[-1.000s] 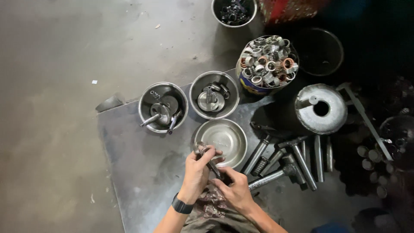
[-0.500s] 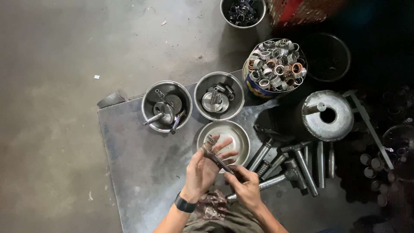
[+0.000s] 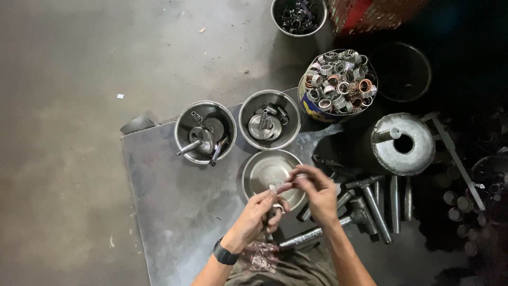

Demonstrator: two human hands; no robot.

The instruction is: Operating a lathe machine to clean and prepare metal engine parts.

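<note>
Head view: left hand [image 3: 253, 218] grip clamped on metal part [image 3: 272, 191]; right hand [image 3: 312, 189] pinching it; three steel bowls [image 3: 248, 175].

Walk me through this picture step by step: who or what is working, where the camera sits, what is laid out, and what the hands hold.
There is no machine here: a person works with two bare hands. The single view comes from a camera on that person's head, looking straight down.

The left hand, with a black watch at the wrist, grips a small metal piece; its exact shape is hard to tell. The right hand pinches something small at its fingertips, too tiny to identify. Both hands meet over an empty steel bowl.

Everything sits on a dark mat on a concrete floor. Behind the empty bowl stand two more bowls, a left one and a middle one, both holding metal parts. A tin is heaped with ring-shaped bearings. To the right lie a metal funnel and a row of punches.
</note>
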